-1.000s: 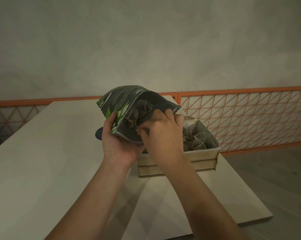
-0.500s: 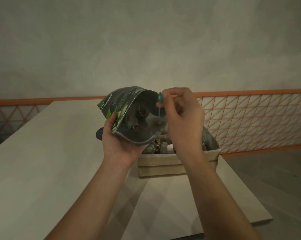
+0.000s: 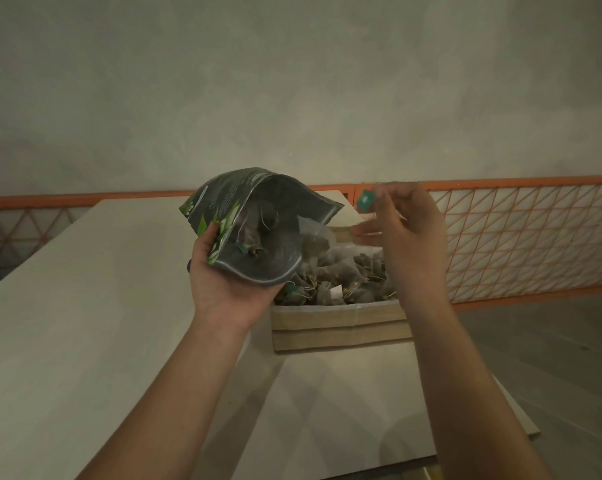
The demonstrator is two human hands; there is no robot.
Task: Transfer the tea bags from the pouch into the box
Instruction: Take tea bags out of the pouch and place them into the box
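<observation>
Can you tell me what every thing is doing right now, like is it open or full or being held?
pouch: open, tilted, tea bags still inside, held over the box.
left hand: grips the pouch from below.
right hand: pinches the green tag, raised above the box.
green tag: pinched, lifted up.
lifted tea bag: dangling near the pouch mouth, blurred.
box: open, holding many tea bags, standing on the table.
table: bears the box.

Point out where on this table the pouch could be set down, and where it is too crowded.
Bare tabletop runs wide to the left of the left hand that holds the pouch. A second bare patch lies between the box and the near table edge. The box is crowded with tea bags, and the right hand pinches a tag above it.
</observation>
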